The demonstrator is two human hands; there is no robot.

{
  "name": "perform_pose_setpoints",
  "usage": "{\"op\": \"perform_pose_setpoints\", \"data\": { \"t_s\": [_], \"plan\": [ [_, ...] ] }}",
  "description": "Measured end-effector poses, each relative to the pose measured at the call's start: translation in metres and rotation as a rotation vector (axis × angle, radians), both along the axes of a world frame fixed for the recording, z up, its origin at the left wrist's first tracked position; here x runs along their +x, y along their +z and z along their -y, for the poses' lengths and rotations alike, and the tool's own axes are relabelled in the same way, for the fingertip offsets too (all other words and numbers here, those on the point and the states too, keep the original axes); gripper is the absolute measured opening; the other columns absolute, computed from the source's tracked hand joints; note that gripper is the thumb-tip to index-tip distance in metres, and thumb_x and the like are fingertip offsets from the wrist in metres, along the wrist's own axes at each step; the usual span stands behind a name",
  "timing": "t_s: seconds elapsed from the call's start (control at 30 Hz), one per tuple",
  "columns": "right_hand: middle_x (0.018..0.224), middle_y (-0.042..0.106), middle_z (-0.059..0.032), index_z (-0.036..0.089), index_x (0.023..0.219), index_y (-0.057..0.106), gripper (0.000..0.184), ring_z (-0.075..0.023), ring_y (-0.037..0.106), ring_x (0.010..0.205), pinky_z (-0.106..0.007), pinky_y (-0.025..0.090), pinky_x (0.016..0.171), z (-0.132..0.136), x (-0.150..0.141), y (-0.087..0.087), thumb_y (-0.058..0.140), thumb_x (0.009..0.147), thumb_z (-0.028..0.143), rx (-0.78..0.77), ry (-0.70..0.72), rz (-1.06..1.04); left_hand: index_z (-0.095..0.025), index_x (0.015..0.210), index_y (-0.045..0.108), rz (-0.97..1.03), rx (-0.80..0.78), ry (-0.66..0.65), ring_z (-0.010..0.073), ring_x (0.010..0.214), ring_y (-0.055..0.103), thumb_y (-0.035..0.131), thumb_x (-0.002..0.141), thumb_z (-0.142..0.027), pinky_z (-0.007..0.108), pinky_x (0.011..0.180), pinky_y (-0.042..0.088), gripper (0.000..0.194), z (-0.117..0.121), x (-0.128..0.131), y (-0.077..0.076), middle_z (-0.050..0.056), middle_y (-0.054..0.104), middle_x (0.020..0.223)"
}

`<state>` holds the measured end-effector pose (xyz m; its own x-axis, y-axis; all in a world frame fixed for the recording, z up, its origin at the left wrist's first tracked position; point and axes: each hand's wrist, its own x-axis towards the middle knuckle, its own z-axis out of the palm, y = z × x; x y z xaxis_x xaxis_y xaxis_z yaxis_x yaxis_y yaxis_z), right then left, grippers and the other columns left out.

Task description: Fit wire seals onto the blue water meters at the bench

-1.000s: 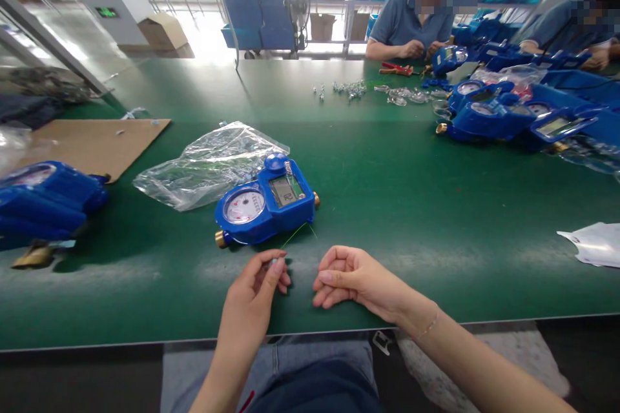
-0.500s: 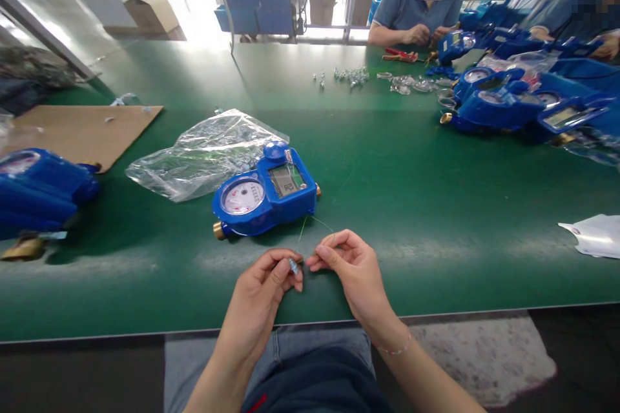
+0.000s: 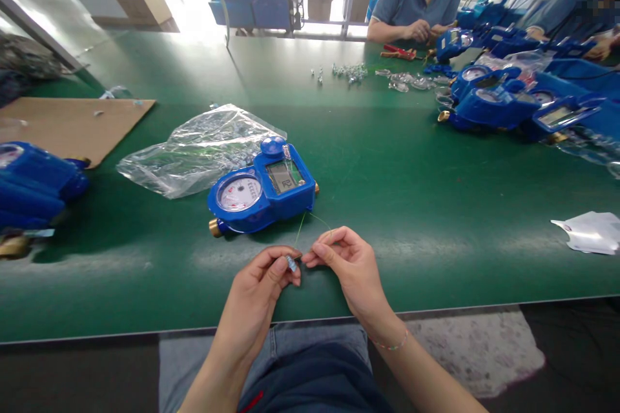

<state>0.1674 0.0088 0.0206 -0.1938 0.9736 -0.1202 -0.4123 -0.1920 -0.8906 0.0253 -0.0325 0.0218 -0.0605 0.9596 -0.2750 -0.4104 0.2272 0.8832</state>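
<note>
My left hand [image 3: 256, 287] is closed in a pinch around a small pale-blue seal [image 3: 291, 263] near the table's front edge. Close beside it, my right hand [image 3: 356, 268] pinches a thin green wire [image 3: 320, 219], its fingertips almost at the seal. The wire loops out from the lower right corner of a blue water meter [image 3: 290, 204], which lies just beyond my hands. This meter has a round dial, a small display and brass ends. My fingers partly hide the seal and the ends of the wire.
Behind the meter lies a clear plastic bag [image 3: 179, 161] of small seals. Another blue meter [image 3: 36, 187] and a brown cardboard sheet [image 3: 82, 122] are at left. Several meters [image 3: 504, 106] are piled at right, near two co-workers. Red-handled pliers [image 3: 400, 52] and loose seals [image 3: 349, 72] lie far back.
My right fingertips have come slightly closer to the seal in my left hand. The whole view has shifted a little; the meter stays in place on the table.
</note>
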Motion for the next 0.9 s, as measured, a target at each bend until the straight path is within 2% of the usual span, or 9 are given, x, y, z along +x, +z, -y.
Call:
{"op": "perform_pose_setpoints", "data": {
  "t_s": [0.23,0.9],
  "plan": [
    [0.074,0.066,0.0003,0.017,0.077,0.058,0.018,-0.0147,0.069,0.066,-0.025,0.056,0.064,0.0005,0.0004,0.0007,0.073,0.077,0.024,0.001,-0.006,0.010,-0.016,0.092,0.067,0.005,-0.005,0.004,0.0114,0.073,0.053,0.060,0.087,-0.027,0.024,0.071,0.046,0.014,0.0009,-0.0023,-0.0006,0.003,0.060,0.083],
    [0.074,0.065,0.0003,0.017,0.076,0.058,0.018,-0.0151,0.069,0.068,-0.026,0.055,0.066,0.0010,-0.0018,0.0027,0.074,0.077,0.025,-0.009,0.020,0.021,-0.015,0.091,0.067,-0.002,-0.024,-0.005,0.0127,0.073,0.052,0.063,0.084,-0.030,0.025,0.071,0.044,0.017,0.0000,-0.0020,-0.0002,0.003,0.060,0.080]
  ]
}}
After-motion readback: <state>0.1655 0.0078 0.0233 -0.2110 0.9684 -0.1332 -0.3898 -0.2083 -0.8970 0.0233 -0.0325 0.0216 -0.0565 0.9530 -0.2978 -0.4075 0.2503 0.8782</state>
